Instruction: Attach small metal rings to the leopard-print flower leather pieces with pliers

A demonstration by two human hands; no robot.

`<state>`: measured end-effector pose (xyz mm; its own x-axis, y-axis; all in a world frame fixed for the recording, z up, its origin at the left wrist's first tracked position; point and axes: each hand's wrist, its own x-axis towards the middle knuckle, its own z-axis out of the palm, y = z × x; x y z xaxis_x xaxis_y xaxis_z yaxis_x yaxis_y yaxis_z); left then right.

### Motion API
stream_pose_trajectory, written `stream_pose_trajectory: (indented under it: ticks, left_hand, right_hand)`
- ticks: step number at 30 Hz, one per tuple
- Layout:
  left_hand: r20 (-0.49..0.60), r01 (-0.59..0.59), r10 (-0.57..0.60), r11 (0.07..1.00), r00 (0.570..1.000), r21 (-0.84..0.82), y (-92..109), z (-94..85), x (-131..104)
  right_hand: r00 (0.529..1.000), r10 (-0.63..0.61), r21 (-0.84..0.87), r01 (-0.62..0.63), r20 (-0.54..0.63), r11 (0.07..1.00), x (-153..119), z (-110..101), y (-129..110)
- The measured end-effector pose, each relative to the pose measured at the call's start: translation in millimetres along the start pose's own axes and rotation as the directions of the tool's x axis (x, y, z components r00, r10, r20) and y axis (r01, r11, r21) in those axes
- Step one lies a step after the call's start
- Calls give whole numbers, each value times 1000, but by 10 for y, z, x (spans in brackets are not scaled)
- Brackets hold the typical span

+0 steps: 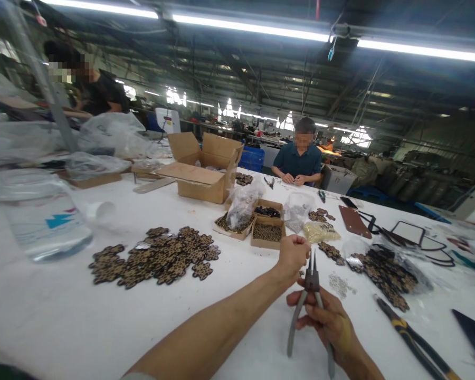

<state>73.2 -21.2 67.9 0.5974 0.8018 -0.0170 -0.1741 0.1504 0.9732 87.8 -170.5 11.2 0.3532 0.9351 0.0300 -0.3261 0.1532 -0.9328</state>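
Note:
My right hand is closed around the handles of long-nosed pliers, whose slim jaws point up and stand slightly apart. Just left of the jaw tips, my left hand is closed with fingers pinched together; whatever it holds is hidden or too small to make out. Beyond that hand sits a small cardboard box of brass-coloured beads or studs. Small clear or silvery pieces lie scattered to the right of the pliers. A large heap of brown-and-black patterned patches spreads out on the white table at left.
A big open carton stands behind the patches, and a clear plastic jug is at far left. More patches and yellow-black pliers lie at right. Across the table sits a person in a dark shirt.

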Motion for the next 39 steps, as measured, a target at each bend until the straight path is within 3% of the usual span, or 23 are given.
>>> stream_pose_trajectory:
  ticks: [3,6,11,28,39]
  left_hand:
    - [69,-13,17,998,997,-58,18,-68,93]
    - [115,-32,43,995,992,-99,-9,-113,156]
    - [177,-61,85,989,981,-134,-78,-146,203]
    - [260,-87,88,996,962,-17,-134,-95,150]
    - [345,-239,222,971,912,7,-152,-123,150]
  right_hand:
    - [986,164,129,-166,23,978,-56,-1,-106]
    - [977,210,174,-213,34,962,-87,8,-196]
    - [977,206,175,-211,46,962,-85,-40,-246]
    - [968,223,191,-242,119,951,-74,-156,-210]
    - [966,210,219,-240,150,946,-133,-122,-311]
